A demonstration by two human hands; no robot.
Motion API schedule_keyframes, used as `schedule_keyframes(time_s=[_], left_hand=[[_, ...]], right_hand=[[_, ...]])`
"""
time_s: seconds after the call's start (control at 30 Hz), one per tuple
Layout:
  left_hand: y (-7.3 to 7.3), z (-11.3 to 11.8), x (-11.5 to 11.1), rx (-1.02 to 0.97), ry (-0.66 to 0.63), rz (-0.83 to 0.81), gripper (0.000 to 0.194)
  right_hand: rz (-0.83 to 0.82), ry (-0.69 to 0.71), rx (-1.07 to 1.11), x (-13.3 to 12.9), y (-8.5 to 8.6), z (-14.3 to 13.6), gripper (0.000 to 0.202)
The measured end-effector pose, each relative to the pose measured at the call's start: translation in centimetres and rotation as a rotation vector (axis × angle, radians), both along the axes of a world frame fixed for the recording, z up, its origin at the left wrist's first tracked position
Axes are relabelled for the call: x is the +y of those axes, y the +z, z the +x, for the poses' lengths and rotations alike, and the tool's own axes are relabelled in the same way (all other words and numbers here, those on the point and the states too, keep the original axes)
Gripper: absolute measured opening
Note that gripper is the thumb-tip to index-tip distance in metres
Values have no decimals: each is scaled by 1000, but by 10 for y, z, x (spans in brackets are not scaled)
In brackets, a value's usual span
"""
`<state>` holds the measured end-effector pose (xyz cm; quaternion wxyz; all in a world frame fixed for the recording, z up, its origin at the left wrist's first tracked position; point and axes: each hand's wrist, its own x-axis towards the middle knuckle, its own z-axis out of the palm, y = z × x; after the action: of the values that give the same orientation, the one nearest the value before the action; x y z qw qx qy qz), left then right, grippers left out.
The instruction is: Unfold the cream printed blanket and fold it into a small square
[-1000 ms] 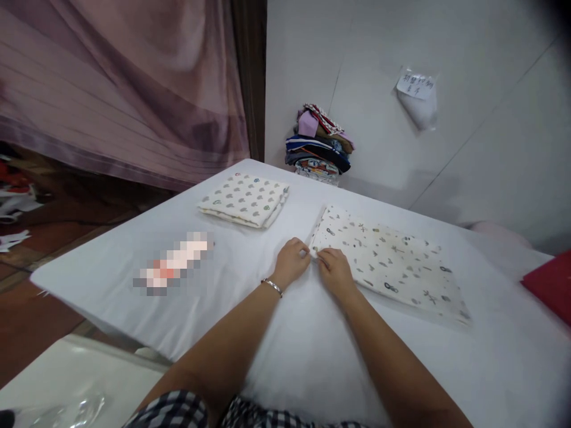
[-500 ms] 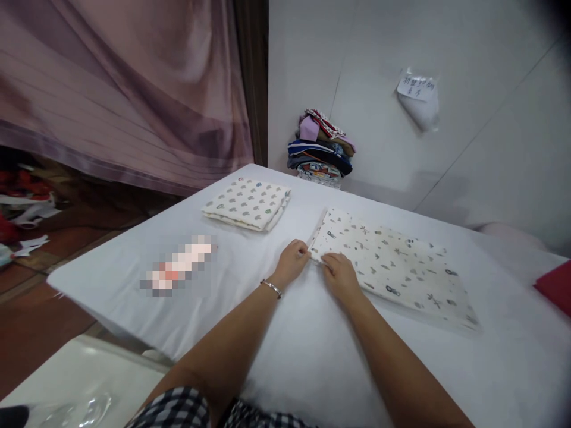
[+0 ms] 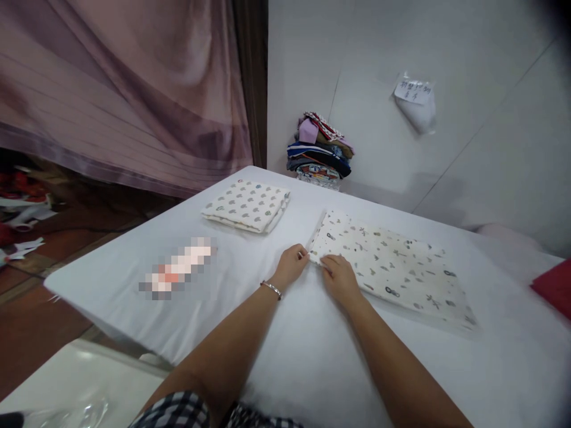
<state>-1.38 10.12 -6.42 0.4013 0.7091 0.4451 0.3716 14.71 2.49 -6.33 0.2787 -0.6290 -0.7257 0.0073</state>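
Note:
A white cloth with small grey and beige prints point(image 3: 392, 267) lies folded into a long rectangle on the white-covered table point(image 3: 276, 345). At its near left corner my left hand point(image 3: 292, 264) is closed, pinching the edge between thumb and fingers. My right hand point(image 3: 341, 279) grips the same near edge just to the right, its fingers bent over the fabric. Farther back on the left sits a second folded cloth point(image 3: 247, 205), white with grey prints, in a squarish stack; neither hand touches it.
A pixelated, blurred-out item point(image 3: 178, 267) lies on the left of the table. Folded fabrics point(image 3: 319, 145) are piled by the wall. Something red point(image 3: 553, 288) is at the right edge. A white surface point(image 3: 80, 380) stands lower left, and a pink curtain point(image 3: 125, 89) hangs behind.
The view has shifted very slightly. Both hands stay at the same corner of the printed cloth, with hardly any movement.

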Motion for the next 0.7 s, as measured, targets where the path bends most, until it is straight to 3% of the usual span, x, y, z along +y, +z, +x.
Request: schedule_keyframes(time_s=[0.33,0.53,0.7], left_hand=[[-2,4,0,-41,5,12,7],[2,5,0,-37,16,-20,6],[1,3,1,-43,52,-49,8]], right_hand=[[-99,-65,241,13,20,-2,21],[-99,-26,146,38,22,-6,25],[-96,40,36,39,30,-11,45]])
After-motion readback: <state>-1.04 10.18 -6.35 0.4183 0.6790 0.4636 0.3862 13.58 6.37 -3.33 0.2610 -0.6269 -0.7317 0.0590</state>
